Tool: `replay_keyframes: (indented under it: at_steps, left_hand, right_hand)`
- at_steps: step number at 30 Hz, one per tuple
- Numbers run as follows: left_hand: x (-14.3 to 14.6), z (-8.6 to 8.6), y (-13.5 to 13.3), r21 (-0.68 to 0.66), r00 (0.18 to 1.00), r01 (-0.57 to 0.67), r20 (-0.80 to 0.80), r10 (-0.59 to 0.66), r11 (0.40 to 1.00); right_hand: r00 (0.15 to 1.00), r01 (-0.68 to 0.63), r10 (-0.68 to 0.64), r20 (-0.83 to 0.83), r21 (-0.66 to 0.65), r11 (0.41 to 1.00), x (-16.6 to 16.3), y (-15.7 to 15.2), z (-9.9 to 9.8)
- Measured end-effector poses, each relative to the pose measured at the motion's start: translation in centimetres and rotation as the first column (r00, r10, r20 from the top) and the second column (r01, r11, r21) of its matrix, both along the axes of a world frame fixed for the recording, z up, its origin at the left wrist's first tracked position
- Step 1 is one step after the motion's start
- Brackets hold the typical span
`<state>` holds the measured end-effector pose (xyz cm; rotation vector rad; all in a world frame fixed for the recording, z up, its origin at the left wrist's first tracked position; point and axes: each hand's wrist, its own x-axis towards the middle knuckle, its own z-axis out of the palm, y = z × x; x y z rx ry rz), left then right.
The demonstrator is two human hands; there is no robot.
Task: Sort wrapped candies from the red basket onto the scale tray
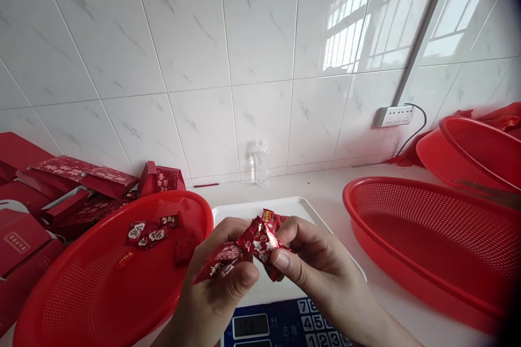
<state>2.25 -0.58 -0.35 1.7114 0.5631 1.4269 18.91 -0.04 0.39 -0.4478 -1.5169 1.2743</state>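
Both hands meet over a white electronic scale (260, 209). My left hand (217, 287) is closed on a red wrapped candy (220, 260). My right hand (313, 260) pinches a bunch of red wrapped candies (260, 238), with more red wrappers (272, 218) showing just behind the fingers. The scale's blue keypad and display (280, 328) lie under my wrists. A red perforated basket (81, 293) at left holds a few wrapped candies (150, 232).
A second red basket (427, 238) sits to the right, with two more stacked (468, 157) behind it. Flat red gift boxes (73, 184) pile up at far left. A clear plastic bottle (261, 162) stands against the tiled wall. A power strip (394, 116) hangs on the wall.
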Motion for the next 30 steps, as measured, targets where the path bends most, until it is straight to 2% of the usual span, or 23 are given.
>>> replay_keyframes:
  at_steps: [4, 7, 9, 14, 19, 22, 25, 27, 30]
  left_hand:
    - [0.36, 1.27, -0.63, 0.004, 0.998, -0.039, -0.045, 0.039, 0.999]
    - [0.38, 1.31, -0.69, -0.004, 0.997, -0.064, -0.046, 0.064, 0.998]
    - [0.43, 1.10, -0.55, -0.025, 0.999, -0.037, -0.022, 0.036, 0.999]
    - [0.52, 0.66, -0.38, -0.045, 0.998, 0.059, -0.001, -0.059, 0.997]
    - [0.09, 0.76, -0.77, -0.020, 0.996, -0.060, -0.074, 0.058, 0.998]
    - [0.08, 1.21, -0.75, 0.031, 0.988, -0.038, -0.151, 0.042, 0.999]
    - [0.21, 1.34, -0.54, 0.046, 0.989, -0.024, -0.145, 0.031, 0.999]
    - [0.25, 1.21, -0.45, 0.035, 0.992, -0.013, -0.121, 0.017, 0.999]
    - [0.32, 1.19, -0.59, 0.001, 0.990, 0.026, -0.136, -0.026, 1.000]
  right_hand:
    - [0.995, 0.020, -0.030, 0.096, 0.097, 0.995, 0.12, -0.01, 0.06]
    - [0.970, 0.007, -0.046, 0.238, 0.163, 0.987, 0.31, -0.05, 0.17]
    - [0.956, -0.016, -0.040, 0.289, 0.187, 0.982, 0.37, -0.16, 0.14]
    - [0.960, -0.005, -0.053, 0.273, 0.207, 0.978, 0.32, -0.42, 0.04]
    - [0.975, -0.015, -0.028, 0.220, 0.194, 0.981, 0.24, -0.34, 0.35]
    - [0.989, -0.034, 0.013, 0.147, 0.141, 0.989, 0.18, -0.25, 0.46]
    - [0.989, -0.041, 0.020, 0.148, 0.137, 0.990, 0.12, -0.22, 0.42]
    - [0.986, 0.009, -0.040, 0.164, 0.184, 0.983, 0.07, -0.23, 0.33]
    - [0.966, 0.153, -0.200, 0.165, 0.264, 0.952, 0.02, -0.27, 0.12]
